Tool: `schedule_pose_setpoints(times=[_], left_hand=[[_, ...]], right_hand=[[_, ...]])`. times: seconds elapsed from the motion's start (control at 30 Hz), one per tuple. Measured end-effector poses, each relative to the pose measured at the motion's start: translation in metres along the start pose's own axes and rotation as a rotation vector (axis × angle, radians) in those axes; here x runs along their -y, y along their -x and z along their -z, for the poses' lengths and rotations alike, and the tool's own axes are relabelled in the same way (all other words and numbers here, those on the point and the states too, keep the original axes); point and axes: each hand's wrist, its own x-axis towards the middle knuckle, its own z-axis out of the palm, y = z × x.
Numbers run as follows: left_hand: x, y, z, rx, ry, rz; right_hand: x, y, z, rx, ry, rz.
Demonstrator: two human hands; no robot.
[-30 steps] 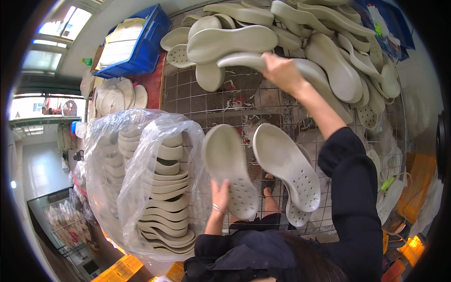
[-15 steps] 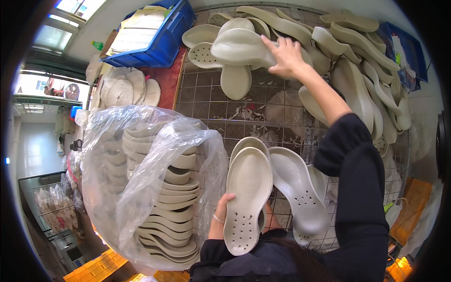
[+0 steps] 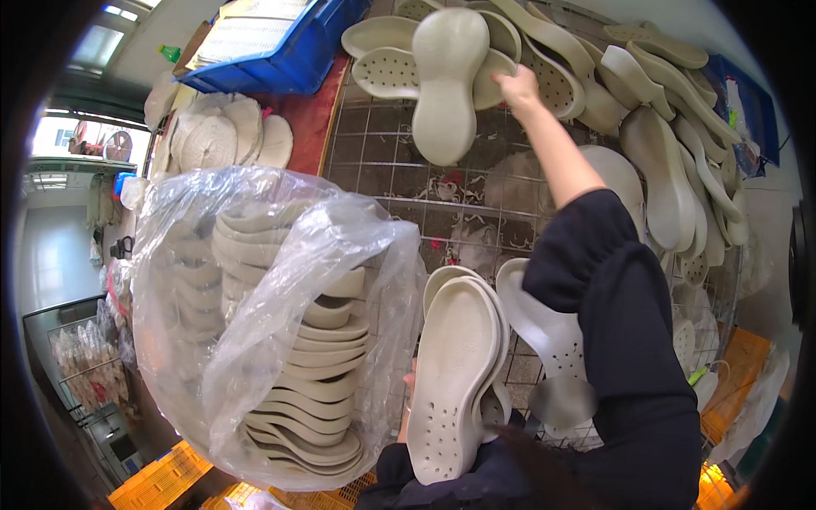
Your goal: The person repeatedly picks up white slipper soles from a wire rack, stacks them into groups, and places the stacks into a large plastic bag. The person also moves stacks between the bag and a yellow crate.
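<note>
R hand [image 3: 518, 87], fingers almost closed, has the edge of a sole [image 3: 489, 92] at the far side of the mesh table [image 3: 374, 140], partly under another sole. L hand [image 3: 410, 391], mostly hidden, has a stack [image 3: 455, 340] of soles by its L edge, close to the body; can't tell how far its fingers close. Clear bag [image 3: 263, 331] w/ more soles just L of stack; loose pile [image 3: 659, 174] far R, nr blue bin [image 3: 744, 110].

Dozens of soles [image 3: 450, 365], two hands [image 3: 520, 88]; two blue bins [image 3: 280, 73]
</note>
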Motion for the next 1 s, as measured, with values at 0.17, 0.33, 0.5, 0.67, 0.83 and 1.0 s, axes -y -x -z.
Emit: schedule_pose_setpoints(times=[0.17,0.33,0.5,0.67,0.83,1.0], left_hand=[[0.007,0.006,0.011,0.004,-0.011,-0.066],[-0.015,0.027,-0.001,-0.033,-0.165,-0.225],[-0.037,0.051,-0.031,-0.224,-0.715,-0.482],[-0.005,0.037,-0.043,-0.842,-1.772,-0.360],[0.018,0.018,-0.027,-0.899,-1.763,-0.624],[0.013,0.019,-0.020,-0.919,-1.802,-0.675]], right_hand=[[0.032,0.083,0.151,0.514,-0.049,0.225],[0.073,0.082,0.200,0.003,0.861,0.338],[0.028,0.036,0.062,0.258,0.882,0.764],[-0.001,-0.014,-0.060,0.001,0.994,0.917],[0.009,-0.012,-0.067,0.619,0.762,0.912],[0.050,-0.051,-0.008,-0.575,1.107,0.861]])
